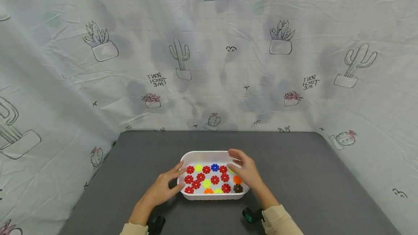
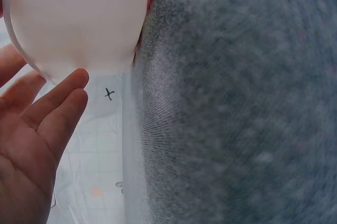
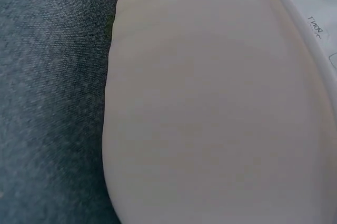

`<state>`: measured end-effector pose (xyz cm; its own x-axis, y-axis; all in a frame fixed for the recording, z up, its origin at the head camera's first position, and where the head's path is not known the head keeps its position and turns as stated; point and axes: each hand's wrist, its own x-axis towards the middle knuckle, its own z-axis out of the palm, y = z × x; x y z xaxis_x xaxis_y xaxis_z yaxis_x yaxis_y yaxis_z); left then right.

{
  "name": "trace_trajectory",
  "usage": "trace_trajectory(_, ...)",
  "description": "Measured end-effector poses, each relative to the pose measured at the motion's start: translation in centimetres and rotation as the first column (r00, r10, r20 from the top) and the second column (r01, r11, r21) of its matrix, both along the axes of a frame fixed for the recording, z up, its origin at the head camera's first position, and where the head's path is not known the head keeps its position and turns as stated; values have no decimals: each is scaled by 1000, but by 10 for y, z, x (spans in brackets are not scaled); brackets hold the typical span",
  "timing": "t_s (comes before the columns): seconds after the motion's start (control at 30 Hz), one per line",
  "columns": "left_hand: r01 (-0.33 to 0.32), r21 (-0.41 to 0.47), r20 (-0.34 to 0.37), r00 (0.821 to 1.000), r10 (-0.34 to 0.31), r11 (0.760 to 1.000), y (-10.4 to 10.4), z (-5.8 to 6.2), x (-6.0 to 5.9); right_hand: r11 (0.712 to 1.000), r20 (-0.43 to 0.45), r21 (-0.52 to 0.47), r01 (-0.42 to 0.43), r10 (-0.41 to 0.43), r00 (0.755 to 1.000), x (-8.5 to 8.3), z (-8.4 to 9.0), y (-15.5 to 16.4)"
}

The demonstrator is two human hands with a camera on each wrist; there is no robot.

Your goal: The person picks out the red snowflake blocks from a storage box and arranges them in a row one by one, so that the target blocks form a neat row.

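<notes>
The left hand (image 1: 162,188) rests against the left wall of the white tray (image 1: 205,154), fingers straight and relaxed, gripping nothing; the left wrist view shows the fingertips (image 2: 73,79) just touching the tray's outer side. The right hand (image 1: 245,170) lies over the tray's right rim, fingers loosely extended above the pieces, holding nothing that shows. The tray sits near the front middle of the grey table (image 1: 310,177), filled with flat plastic flower discs (image 1: 214,179), mostly red, with yellow, orange, 1 blue and 1 dark brown. A cactus-print cloth (image 1: 130,64) hangs behind.
</notes>
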<state>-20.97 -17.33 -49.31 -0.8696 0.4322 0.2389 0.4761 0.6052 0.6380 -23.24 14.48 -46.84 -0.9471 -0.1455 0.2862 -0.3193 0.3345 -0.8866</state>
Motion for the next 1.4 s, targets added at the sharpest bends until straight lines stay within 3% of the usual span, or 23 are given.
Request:
trace_trajectory(0.17, 7, 6, 6, 1000, -7, 1000, 0, 1, 0, 1000, 61, -8, -14, 14, 998, -8, -1, -6)
trace_trajectory(0.57, 9, 5, 14, 1000, -9, 1000, 0, 2, 0, 994, 183, 105, -30, 10, 983, -26, -9, -17)
trace_trajectory(1.03, 19, -17, 17, 1000, -18, 1000, -1, 4, -2, 987, 317, 161, -27, -26, 948, -39, -15, -23)
trace_trajectory(1.4, 29, -42, 6, 1000, -29, 999, -4, 3, -3, 948, 286, 313, -65, -29, 958, -40, -12, -25)
